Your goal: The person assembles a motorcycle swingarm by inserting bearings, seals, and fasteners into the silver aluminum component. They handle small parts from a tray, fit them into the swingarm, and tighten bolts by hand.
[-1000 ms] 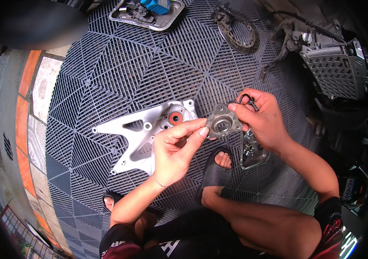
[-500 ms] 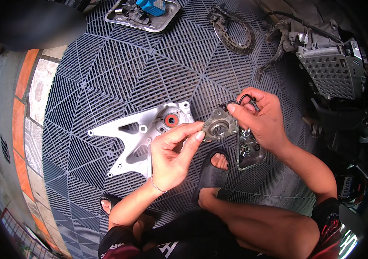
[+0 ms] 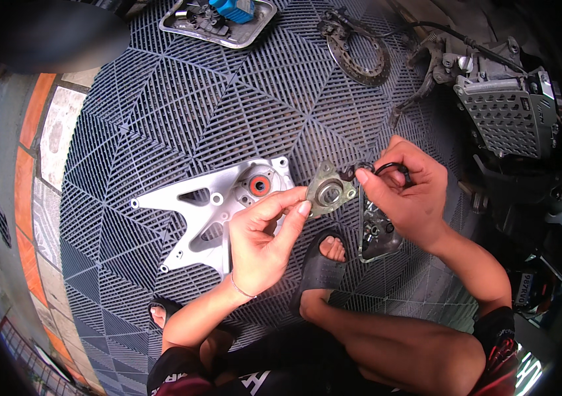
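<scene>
Between the thumb and fingers of my left hand [image 3: 261, 234] is a greasy, roughly triangular metal flange plate [image 3: 317, 193] with a round hole in its middle. My right hand [image 3: 416, 195] is closed on a small black part with a looped cable [image 3: 392, 165], mostly hidden by the fingers. The part's near end lies close to the plate's upper right corner; whether they touch I cannot tell. Under and beyond my left hand, a silver forked bracket [image 3: 195, 214] lies on the floor, with an orange-red ringed seal [image 3: 259, 185] in its round boss.
Below my right hand, a metal tray [image 3: 376, 254] holds small hardware. Another tray [image 3: 248, 38] with a blue object stands at the far side. A brake disc [image 3: 373, 63] lies far right, near motorcycle parts and a perforated grille [image 3: 502, 122]. Slatted grey tiles [image 3: 162, 119] cover the floor.
My right hand has shifted right and slightly nearer, with the black part and its cable. The plate has turned a little in my left hand, which stays almost in place.
</scene>
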{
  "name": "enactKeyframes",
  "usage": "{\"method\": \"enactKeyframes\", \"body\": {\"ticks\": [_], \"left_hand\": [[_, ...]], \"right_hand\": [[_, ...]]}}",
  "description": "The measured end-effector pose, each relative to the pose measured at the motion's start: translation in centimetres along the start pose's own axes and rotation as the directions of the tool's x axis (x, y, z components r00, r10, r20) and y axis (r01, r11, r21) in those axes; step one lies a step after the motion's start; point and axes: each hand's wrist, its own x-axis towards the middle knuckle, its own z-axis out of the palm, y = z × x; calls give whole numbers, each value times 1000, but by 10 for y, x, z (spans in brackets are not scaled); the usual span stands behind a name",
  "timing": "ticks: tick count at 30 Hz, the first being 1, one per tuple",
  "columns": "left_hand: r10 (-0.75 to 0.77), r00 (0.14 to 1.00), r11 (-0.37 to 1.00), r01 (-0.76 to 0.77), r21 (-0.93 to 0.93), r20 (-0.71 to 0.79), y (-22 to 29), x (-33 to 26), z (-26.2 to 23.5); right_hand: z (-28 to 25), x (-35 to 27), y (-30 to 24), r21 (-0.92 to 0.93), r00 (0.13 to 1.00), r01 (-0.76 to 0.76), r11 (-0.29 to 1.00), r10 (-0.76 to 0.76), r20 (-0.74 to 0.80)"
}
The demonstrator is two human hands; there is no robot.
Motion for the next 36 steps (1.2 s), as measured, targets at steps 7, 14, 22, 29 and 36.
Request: {"method": "enactKeyframes", "body": {"ticks": [7,14,22,29,36], "left_hand": [[70,997,994,-68,84,-20,1,-3,8],[49,998,997,-47,54,-27,0,-7,13],[57,998,995,-56,80,-8,3,-4,10],[135,991,974,-132,185,-3,1,-3,9],[96,995,978,-94,186,-1,-3,-1,3]], "right_hand": [[4,1,1,-186,986,165,969,-161,40],[6,1,3,-281,959,284,917,-272,81],[6,3,5,-270,963,269,924,-256,82],[12,5,7,-214,972,232,949,-221,72],[10,10,6,-211,963,251,945,-221,155]]}}
